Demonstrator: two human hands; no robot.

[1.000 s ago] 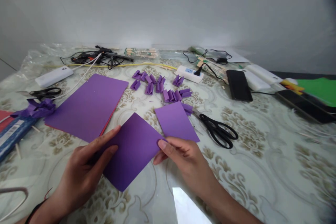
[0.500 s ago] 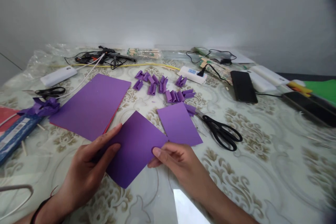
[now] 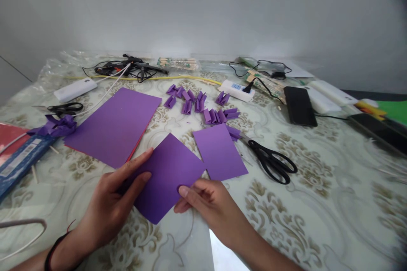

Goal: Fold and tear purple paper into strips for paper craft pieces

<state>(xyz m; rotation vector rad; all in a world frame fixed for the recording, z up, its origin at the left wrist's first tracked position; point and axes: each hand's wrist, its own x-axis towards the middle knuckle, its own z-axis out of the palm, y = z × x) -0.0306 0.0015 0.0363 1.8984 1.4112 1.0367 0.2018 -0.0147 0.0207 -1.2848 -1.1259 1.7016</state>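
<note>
Between my two hands a rectangular sheet of purple paper is held tilted above the table. My left hand pinches its left edge between thumb and fingers. Along the lower right edge, my right hand grips it with the thumb on top and fingers beneath. Just beyond my right hand lies a second purple piece, flat on the table. Black-handled scissors rest to its right, their blades partly over a small folded strip. A stack of larger purple sheets, with red showing underneath, lies to the left.
Several folded purple paper pieces sit mid-table. Behind them are a white power strip and a yellow cable. A black phone lies right. More scissors, crumpled purple paper and a blue packet lie left.
My right hand has slid slightly down and left along the edge of the held sheet. The whole scene has shifted a little to the right in view. My left hand keeps its hold.
</note>
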